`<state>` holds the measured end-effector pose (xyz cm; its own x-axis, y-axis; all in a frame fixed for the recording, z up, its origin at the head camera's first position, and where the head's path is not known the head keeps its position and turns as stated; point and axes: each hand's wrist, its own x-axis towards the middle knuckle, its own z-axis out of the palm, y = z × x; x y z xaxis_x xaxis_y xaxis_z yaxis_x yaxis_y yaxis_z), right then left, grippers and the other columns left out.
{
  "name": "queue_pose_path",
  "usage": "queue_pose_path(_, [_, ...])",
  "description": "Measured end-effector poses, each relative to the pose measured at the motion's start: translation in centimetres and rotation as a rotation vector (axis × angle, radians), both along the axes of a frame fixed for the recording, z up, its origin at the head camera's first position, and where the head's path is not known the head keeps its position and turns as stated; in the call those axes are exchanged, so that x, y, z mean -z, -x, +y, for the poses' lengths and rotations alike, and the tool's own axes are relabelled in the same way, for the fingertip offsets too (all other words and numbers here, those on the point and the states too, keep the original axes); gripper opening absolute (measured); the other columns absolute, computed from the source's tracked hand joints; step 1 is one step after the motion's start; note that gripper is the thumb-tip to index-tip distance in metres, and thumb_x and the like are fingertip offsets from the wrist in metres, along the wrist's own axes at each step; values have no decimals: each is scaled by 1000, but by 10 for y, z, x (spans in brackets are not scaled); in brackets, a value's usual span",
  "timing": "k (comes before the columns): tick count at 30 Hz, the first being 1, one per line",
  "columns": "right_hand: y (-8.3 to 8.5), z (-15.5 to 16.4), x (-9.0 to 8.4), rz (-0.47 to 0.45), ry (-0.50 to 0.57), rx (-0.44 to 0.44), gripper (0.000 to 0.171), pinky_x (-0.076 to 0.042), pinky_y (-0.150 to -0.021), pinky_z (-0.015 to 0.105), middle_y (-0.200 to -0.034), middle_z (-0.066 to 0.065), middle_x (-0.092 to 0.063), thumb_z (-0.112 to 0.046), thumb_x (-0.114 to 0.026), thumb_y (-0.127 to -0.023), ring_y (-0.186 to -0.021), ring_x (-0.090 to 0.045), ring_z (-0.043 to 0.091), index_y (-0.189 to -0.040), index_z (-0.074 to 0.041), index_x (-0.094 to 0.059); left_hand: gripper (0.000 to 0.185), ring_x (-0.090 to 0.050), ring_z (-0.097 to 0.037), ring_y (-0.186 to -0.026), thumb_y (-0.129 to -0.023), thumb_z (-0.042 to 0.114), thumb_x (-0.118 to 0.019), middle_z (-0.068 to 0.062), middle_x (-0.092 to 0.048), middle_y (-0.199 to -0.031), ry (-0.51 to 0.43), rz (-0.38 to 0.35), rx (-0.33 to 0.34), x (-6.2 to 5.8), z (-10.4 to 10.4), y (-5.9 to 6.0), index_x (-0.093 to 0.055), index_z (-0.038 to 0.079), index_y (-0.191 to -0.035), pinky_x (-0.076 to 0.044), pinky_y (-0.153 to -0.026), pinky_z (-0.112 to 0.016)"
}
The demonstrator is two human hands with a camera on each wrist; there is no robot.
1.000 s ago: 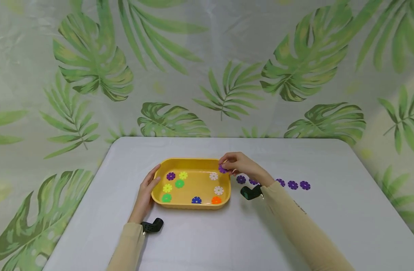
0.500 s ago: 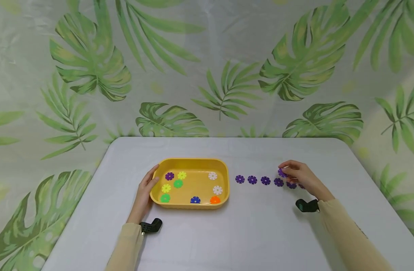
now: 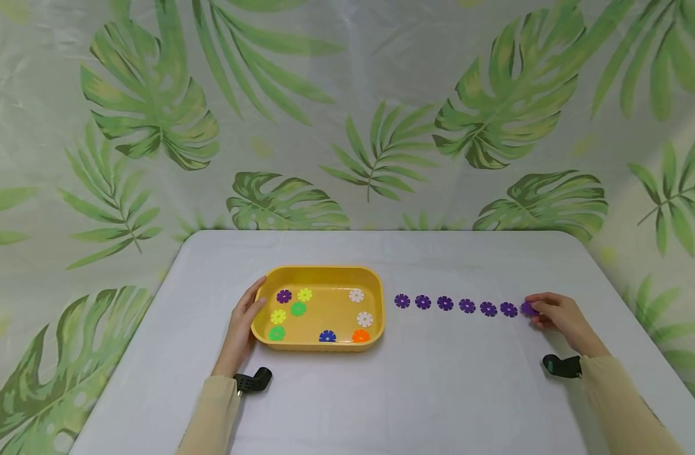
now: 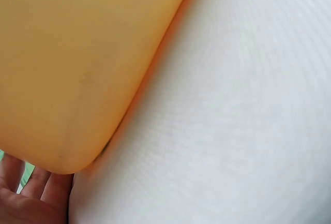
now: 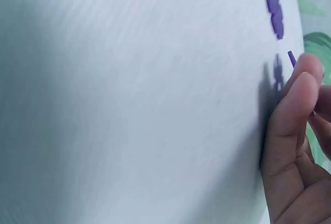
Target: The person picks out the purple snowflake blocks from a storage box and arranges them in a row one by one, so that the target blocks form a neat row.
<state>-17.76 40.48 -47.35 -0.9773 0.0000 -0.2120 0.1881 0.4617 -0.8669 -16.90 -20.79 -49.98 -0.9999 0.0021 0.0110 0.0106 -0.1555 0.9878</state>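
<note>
My right hand (image 3: 563, 318) pinches a purple notched plastic disc (image 3: 529, 308) between thumb and fingers at the right end of a row. In the right wrist view only the thin edge of that disc (image 5: 291, 58) shows past the fingertips, tilted above its shadow on the table. Several matching purple discs (image 3: 467, 306) lie flat in the row to its left. My left hand (image 3: 246, 319) holds the left end of a yellow tray (image 3: 324, 347), thumb near the rim. In the left wrist view its fingers (image 4: 54, 190) lie along the tray's outer wall.
Inside the tray lie loose discs: a purple one (image 3: 284, 296), yellow, green and white ones, a blue one (image 3: 327, 336) and an orange one (image 3: 361, 336). A white-covered table (image 3: 438, 392) carries everything. Behind it hangs a leaf-patterned sheet (image 3: 375, 158).
My right hand has carried the purple disc from the tray's right end, rightward above the row, and down to the row's right end. My left hand stays at the tray.
</note>
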Motion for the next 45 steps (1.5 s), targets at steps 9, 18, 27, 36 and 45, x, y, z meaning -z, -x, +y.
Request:
queue_pose_path(9, [-1, -6, -1, 42, -216, 28, 35, -56, -59, 25, -91, 16, -63, -8, -41, -99, -64, -62, 13, -121, 18, -49, 46, -17, -11, -142, -102, 17, -47, 3, -25, -155, 0, -5, -5, -1, -2, -2, -39, 17, -147, -23, -113, -28])
queue_pose_path(18, [10, -52, -20, 89, -52, -19, 39, -57, -65, 24, -118, 33, -48, -15, -41, -103, -70, -63, 13, -127, 14, -45, 47, -16, -11, -142, -102, 18, -47, 3, -25, -155, 8, -6, -13, -3, -3, -2, -38, 16, -147, -23, -113, -28])
queue_pose_path(27, [26, -147, -42, 58, 174, -225, 40, -56, -73, 29, -112, 27, -52, -19, -46, -102, -82, -63, 21, -127, 12, -47, 46, -18, -10, -141, -102, 16, -47, 3, -28, -154, 10, -7, -17, -1, -2, 1, -39, 15, -147, -23, -113, -28])
queue_pose_path(36, [43, -260, -63, -42, 296, -374, 37, -56, -73, 27, -116, 28, -53, -16, -46, -101, -78, -59, 24, -127, 9, -51, 46, -18, -8, -141, -101, 15, -47, 4, -28, -154, 5, -7, -22, -1, 0, 1, -39, 15, -147, -22, -113, -26])
queue_pose_path(45, [53, -356, -59, -184, 392, -478, 35, -56, -79, 33, -125, 29, -52, -13, -49, -100, -92, -62, 38, -127, 9, -52, 45, -17, -8, -141, -101, 14, -47, 4, -29, -153, 22, -3, -36, 0, -1, 2, -41, 15, -146, -21, -113, -25])
